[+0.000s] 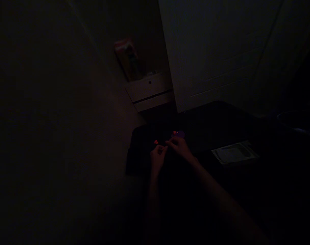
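The room is very dark. My left hand (pixel 158 157) and my right hand (pixel 179 147) meet over a black surface (pixel 144 149), fingertips almost touching. Both look curled into a pinch around something small between them that I cannot make out. Small orange-red bits (pixel 156 142) lie just beyond my left hand. Another orange-red bit (pixel 174 133) sits by a purple item (pixel 179 134) just past my right hand.
A pale flat packet (pixel 235 153) lies to the right on the dark surface. A light wooden drawer unit (pixel 149 91) stands further back, with a reddish package (pixel 126 58) behind it. A white door or panel (pixel 221 51) fills the upper right.
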Demonstrator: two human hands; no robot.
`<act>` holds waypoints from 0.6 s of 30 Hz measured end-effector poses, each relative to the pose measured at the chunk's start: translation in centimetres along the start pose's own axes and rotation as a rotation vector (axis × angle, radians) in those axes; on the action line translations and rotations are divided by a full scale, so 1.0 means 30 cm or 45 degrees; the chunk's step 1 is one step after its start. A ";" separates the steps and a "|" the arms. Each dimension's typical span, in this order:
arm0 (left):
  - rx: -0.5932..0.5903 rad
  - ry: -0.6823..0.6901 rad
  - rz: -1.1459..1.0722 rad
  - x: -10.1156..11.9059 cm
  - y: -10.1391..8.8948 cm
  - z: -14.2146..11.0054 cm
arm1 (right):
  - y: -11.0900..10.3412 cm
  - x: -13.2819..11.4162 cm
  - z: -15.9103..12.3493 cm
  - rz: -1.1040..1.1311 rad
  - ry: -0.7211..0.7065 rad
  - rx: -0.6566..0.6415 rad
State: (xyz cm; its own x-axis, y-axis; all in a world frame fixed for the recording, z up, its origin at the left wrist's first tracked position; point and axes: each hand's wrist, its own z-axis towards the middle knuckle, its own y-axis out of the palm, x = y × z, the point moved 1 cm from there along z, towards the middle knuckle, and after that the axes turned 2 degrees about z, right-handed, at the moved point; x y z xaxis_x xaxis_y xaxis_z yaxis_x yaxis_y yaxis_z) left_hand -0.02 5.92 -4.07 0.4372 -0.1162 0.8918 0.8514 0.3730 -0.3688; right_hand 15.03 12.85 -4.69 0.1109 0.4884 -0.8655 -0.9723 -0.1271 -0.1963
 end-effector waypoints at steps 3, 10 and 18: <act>-0.013 0.015 0.004 -0.002 0.000 0.001 | -0.002 0.002 0.001 0.037 -0.025 0.001; -0.008 0.041 0.021 -0.035 0.006 0.009 | 0.004 0.019 0.001 0.025 -0.001 0.038; -0.006 0.034 0.033 -0.025 0.007 0.017 | -0.005 -0.001 0.009 -0.043 -0.020 -0.042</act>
State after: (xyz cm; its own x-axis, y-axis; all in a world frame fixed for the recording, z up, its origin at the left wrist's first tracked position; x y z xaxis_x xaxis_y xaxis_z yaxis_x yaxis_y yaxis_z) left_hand -0.32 6.55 -4.70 0.4667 -0.1307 0.8747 0.8410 0.3716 -0.3932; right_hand 15.11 13.08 -4.52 0.1397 0.5064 -0.8509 -0.9606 -0.1391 -0.2405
